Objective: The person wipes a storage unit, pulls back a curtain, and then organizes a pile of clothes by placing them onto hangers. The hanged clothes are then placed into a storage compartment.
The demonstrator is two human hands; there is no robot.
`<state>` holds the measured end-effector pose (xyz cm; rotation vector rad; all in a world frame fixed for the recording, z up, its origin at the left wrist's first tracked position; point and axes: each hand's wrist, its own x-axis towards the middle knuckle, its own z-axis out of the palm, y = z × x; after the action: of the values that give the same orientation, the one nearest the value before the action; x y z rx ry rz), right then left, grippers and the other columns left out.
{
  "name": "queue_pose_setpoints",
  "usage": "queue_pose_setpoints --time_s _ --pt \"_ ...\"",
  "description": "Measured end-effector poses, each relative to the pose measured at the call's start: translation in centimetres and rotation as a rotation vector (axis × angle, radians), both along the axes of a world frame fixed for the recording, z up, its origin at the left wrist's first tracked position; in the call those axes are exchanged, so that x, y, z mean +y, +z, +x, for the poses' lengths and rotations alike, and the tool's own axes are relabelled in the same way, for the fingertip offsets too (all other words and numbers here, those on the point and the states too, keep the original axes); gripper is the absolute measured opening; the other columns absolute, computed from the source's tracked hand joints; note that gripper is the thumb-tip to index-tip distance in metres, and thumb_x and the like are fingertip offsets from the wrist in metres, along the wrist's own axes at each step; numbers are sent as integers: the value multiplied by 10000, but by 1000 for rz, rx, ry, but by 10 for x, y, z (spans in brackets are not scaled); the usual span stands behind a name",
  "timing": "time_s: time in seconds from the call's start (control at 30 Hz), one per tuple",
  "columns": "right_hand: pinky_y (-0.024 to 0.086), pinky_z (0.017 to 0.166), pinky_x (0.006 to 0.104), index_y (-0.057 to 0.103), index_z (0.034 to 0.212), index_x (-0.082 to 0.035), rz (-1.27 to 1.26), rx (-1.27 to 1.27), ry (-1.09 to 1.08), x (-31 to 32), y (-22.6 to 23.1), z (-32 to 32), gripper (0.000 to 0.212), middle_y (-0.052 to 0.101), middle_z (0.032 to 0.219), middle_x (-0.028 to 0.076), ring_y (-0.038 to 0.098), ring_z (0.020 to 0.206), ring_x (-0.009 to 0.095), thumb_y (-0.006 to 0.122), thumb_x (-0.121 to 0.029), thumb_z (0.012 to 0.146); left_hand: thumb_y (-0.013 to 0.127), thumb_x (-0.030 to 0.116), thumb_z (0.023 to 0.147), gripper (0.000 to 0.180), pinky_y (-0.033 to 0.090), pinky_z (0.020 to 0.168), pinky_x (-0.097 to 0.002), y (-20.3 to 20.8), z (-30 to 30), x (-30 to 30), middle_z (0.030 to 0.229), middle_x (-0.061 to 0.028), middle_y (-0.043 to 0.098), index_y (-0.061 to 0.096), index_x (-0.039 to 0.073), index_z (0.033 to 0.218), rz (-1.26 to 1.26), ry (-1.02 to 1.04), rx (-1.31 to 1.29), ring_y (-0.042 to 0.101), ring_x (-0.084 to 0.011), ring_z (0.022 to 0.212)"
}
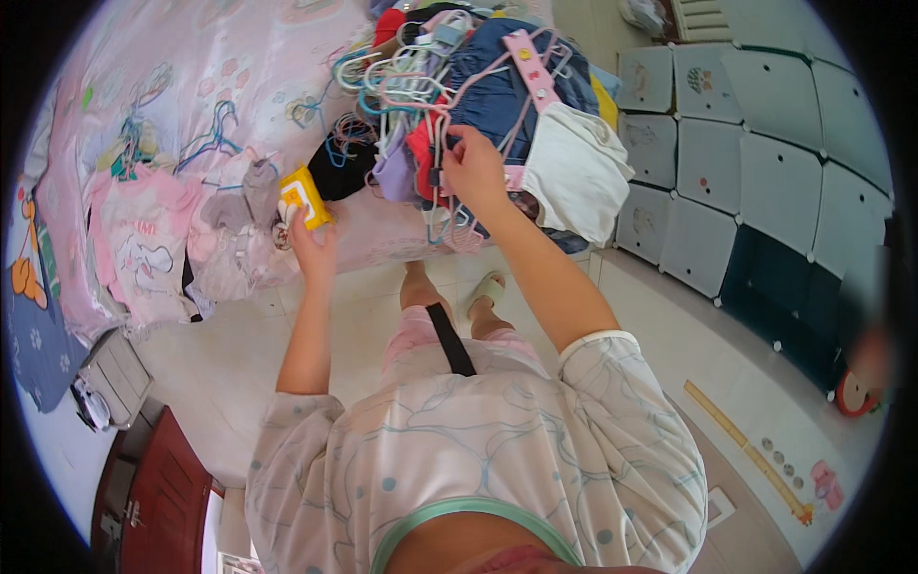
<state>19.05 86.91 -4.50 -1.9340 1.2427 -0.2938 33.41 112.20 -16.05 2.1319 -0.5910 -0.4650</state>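
Note:
My left hand (311, 251) is closed on the lower end of a yellow packet (299, 191), over the near edge of the bed. A small white and brown thing beside its fingers is too unclear to name. At the pile of clothes, my right hand (475, 170) pinches a clothes hanger (442, 153); the fingertips are partly hidden. Under and past it lie many tangled pink, white and blue hangers, dark blue denim (488, 81) and a red garment (421, 143). A white garment (577, 172) hangs by a pink strap piece (529, 65) at the right.
The bed (277, 57) has a pink patterned cover. On its left lie a pink children's top (143, 234), grey clothes (260, 191) and blue hangers (215, 134). White cube cabinets (703, 158) stand at the right. A ruler-like strip (746, 445) lies on the floor.

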Motion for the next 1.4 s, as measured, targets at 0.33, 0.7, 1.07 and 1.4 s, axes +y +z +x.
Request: queue_pose_setpoints --time_s 0.33,0.7,1.07,1.4 --pt "464 701 418 519 971 -26 -278 48 68 10 -3 2 331 558 891 146 561 838 327 646 -60 667 622 53 769 367 461 807 -331 67 -91 -99 1151 -130 478 534 32 1125 -162 -299 344 523 -236 987" --pt "435 520 278 481 928 -91 480 -593 -453 -14 114 -87 129 420 685 -8 428 573 83 516 -54 809 568 108 858 308 446 788 -276 121 -100 -107 1083 -74 522 487 36 1147 -376 -63 332 519 -142 963" --pt "211 433 167 553 976 -29 -126 -595 -477 -54 334 -404 147 396 600 -71 314 485 5 515 -161 924 438 127 935 207 422 744 -244 199 -189 -126 848 -76 570 591 -3 883 -383 -519 240 541 -131 839" --pt "457 590 228 660 987 -95 -1664 223 -1017 6 488 -599 259 663 874 50 588 725 114 546 -310 902 533 21 858 116 436 760 -224 247 -393 -196 935 -37 578 555 23 971 -517 -754 391 553 -106 836"
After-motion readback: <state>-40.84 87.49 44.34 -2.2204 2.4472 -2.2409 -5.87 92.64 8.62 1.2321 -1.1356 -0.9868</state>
